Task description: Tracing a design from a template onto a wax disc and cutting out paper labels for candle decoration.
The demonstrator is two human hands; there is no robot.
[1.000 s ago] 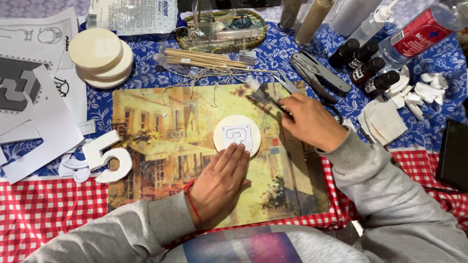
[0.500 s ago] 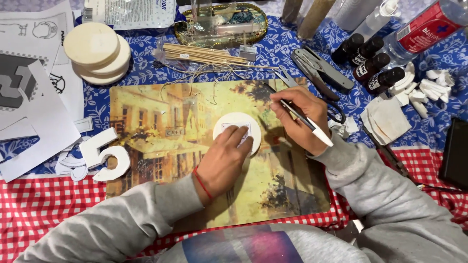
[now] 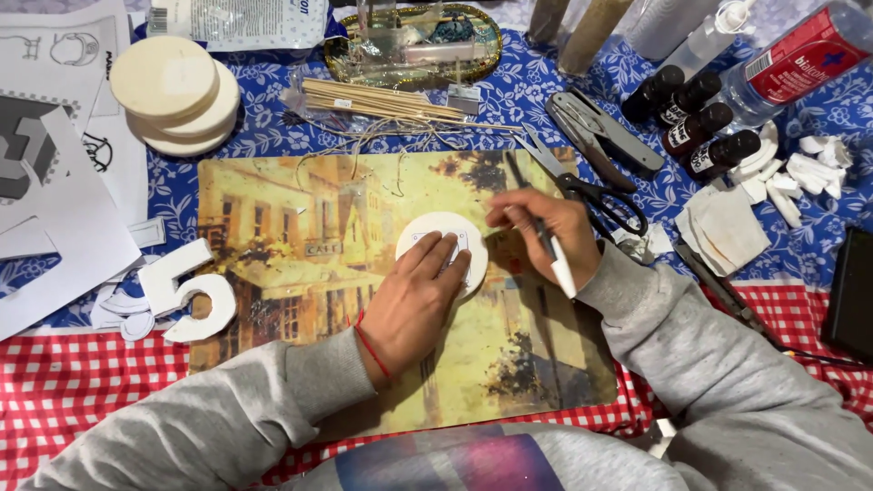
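A round pale wooden disc (image 3: 439, 229) with a small paper cut-out on top lies on a placemat printed with a street painting (image 3: 273, 227). My left hand (image 3: 414, 295) lies flat on the disc and the cut-out, fingers spread and pressing down. My right hand (image 3: 546, 232) holds a thin pen-like tool (image 3: 551, 250) with a white end just right of the disc, its tip near the disc's right edge. Grey sleeves cover both arms, and a red thread circles the left wrist.
Stacked wooden discs (image 3: 173, 91) sit at the far left, paper sheets (image 3: 55, 182) and a white cut-out number (image 3: 186, 289) at the left. Wooden sticks (image 3: 382, 102), scissors (image 3: 582, 186), small dark bottles (image 3: 700, 127), white scraps (image 3: 800, 173) and an oval tray (image 3: 414, 32) crowd the back.
My left hand moved up from the lower placemat onto the disc and now covers it. My right hand shifted closer to the disc's right edge with the tool.
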